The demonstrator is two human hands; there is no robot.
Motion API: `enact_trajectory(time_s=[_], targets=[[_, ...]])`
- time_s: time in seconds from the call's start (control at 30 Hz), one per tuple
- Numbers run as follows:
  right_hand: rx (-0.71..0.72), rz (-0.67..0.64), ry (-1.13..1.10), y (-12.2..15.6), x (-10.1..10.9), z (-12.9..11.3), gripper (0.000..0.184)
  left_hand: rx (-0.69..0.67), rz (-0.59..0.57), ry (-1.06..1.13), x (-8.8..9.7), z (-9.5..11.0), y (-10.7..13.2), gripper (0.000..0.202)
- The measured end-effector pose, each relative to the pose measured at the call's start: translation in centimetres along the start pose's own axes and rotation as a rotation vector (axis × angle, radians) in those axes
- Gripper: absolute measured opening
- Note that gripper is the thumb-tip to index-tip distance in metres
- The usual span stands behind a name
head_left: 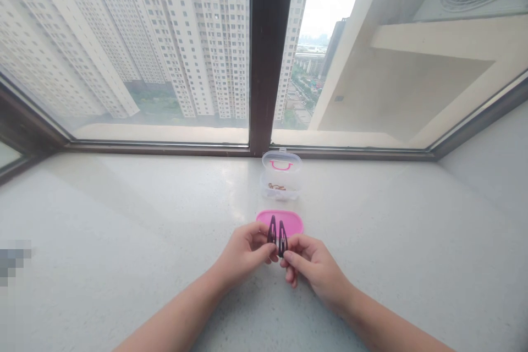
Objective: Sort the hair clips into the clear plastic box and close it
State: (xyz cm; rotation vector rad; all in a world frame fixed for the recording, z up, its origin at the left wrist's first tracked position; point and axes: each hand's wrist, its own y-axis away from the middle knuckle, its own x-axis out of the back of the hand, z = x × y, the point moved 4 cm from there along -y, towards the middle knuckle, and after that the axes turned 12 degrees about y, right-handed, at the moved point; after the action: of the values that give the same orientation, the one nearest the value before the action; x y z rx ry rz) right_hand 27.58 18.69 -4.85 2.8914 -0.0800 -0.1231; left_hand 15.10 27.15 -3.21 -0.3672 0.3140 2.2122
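My left hand (246, 253) pinches the lower end of a dark hair clip (271, 229). My right hand (314, 267) pinches a second dark hair clip (282, 235) right beside it. Both clips stand upright, side by side, in front of a pink lid (291, 221) that lies flat on the white sill. Just behind the lid stands a small clear plastic box (281, 176) with a pink clasp and some small brownish items inside.
The white speckled sill (124, 231) stretches wide to both sides. A dark window frame (268, 55) and glass close off the far edge, and a white wall rises at the right.
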Motion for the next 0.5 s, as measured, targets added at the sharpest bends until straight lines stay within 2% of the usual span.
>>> enact_trajectory(time_s=[0.27,0.5], targets=[[-0.006,0.002,0.019,0.19,0.01,0.19,0.028,0.013,0.040,0.005,0.21,-0.08,-0.19,0.013],[-0.003,0.014,0.022,-0.20,0.09,0.50,0.034,0.041,0.015,0.043,0.63,-0.14,-0.31,0.022]])
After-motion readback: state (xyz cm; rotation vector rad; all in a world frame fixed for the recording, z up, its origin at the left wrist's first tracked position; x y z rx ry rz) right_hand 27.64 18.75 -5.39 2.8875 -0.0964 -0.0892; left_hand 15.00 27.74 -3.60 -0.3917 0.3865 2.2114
